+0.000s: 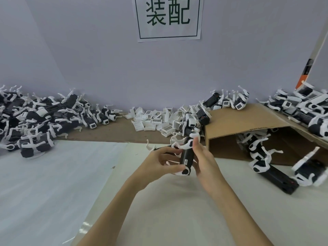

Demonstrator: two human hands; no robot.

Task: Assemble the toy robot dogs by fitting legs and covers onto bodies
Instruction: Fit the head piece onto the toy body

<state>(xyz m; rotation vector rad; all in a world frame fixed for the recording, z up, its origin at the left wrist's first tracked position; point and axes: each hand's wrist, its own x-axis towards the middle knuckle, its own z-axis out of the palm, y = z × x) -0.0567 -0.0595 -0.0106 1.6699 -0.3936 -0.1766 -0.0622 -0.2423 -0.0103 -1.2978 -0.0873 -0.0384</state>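
Note:
A black toy dog body (186, 158) with white legs attached is held upright-ish above the middle of the table, between both hands. My left hand (159, 163) grips it from the left, thumb near the lower white leg joint (184, 172). My right hand (204, 162) holds its right side, fingers reaching up to the upper white leg (186, 145). A heap of white covers (156, 119) with barcode labels lies behind, against the wall.
A big pile of assembled black-and-white dogs (35, 119) fills the left back. A cardboard box (248, 132) lies on its side at right, with dogs spilling out (266, 157) and more heaped on top (301, 107). White sheet (53, 183) covers the table front.

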